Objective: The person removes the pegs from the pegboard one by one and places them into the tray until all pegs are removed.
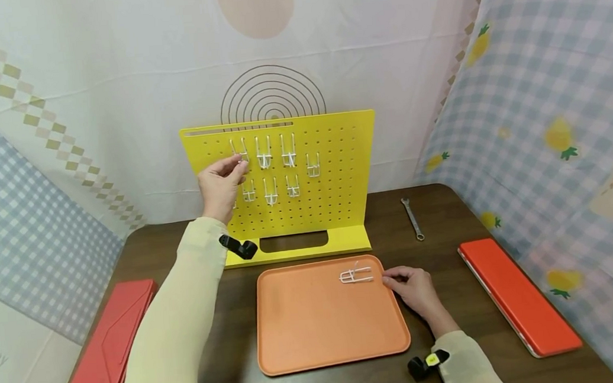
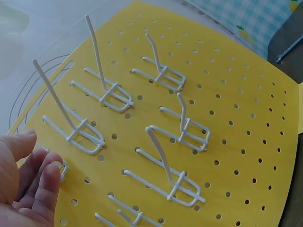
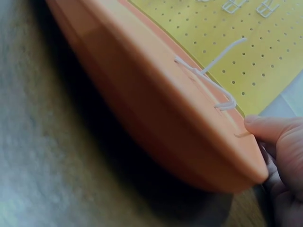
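Observation:
A yellow pegboard (image 1: 339, 201) stands upright on the table, with several white wire pegboard hooks (image 1: 289, 151) set in its holes in two rough rows. At its upper left my left hand (image 1: 222, 184) pinches the front of the leftmost top-row hook (image 1: 243, 146). In the left wrist view the fingers (image 2: 45, 184) cover most of that hook. My right hand (image 1: 413, 291) holds the rim of an orange tray (image 1: 322, 333) at its far right corner, thumb (image 3: 260, 126) on top. One loose white hook (image 1: 355, 275) lies in the tray near that hand.
A wrench (image 1: 412, 219) lies on the table right of the pegboard. A flat red case (image 1: 519, 295) lies at the right edge and another red case (image 1: 106, 348) at the left. Patterned cloth (image 1: 381, 44) hangs behind and at both sides.

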Tool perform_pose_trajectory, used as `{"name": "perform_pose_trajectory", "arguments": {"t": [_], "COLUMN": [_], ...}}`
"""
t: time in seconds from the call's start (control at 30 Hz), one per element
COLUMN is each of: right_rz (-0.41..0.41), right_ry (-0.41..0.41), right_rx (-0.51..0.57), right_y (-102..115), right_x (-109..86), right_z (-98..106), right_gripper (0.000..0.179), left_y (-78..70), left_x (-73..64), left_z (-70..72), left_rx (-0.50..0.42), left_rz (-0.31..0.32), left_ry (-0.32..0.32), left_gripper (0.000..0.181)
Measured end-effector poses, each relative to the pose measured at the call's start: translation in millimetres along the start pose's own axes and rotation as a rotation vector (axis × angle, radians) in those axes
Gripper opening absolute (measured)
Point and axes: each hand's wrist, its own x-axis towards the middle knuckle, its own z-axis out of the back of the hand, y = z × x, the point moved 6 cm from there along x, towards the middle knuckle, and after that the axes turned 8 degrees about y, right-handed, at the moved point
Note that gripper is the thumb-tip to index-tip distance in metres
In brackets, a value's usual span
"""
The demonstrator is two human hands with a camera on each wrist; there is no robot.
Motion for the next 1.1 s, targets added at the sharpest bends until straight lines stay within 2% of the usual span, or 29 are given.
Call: {"name": "perform_pose_trajectory", "arguments": {"t": [0.4, 0.63, 0.83, 1.1], "right_rz": [-0.005, 0.013, 0.025, 0.023], "right_ry": [-0.005, -0.009, -0.017, -0.019], "right_rx": [-0.018, -0.019, -0.013, -0.015], "right_y": [-3, -1, 1, 1], "right_x": [-2.5, 0.5, 1.8, 1.9], "right_z": [0, 1, 1, 1], "right_gripper": [0.011, 0.011, 0.01, 0.009], "left_y": [-0.6, -3.9, -10.8, -20.5], "left_x": [0.4, 0.4, -2.4, -14.7], "left_z": [-0.5, 2.2, 2.3, 4.3], "left_rx": [-0.012, -0.034, -0.061, -0.036], "left_rz": [0.017, 0.018, -0.022, -0.097], "left_ry": [0.028, 0.01, 0.019, 0.044], "left_gripper": [0.027, 0.026, 0.027, 0.028]}}
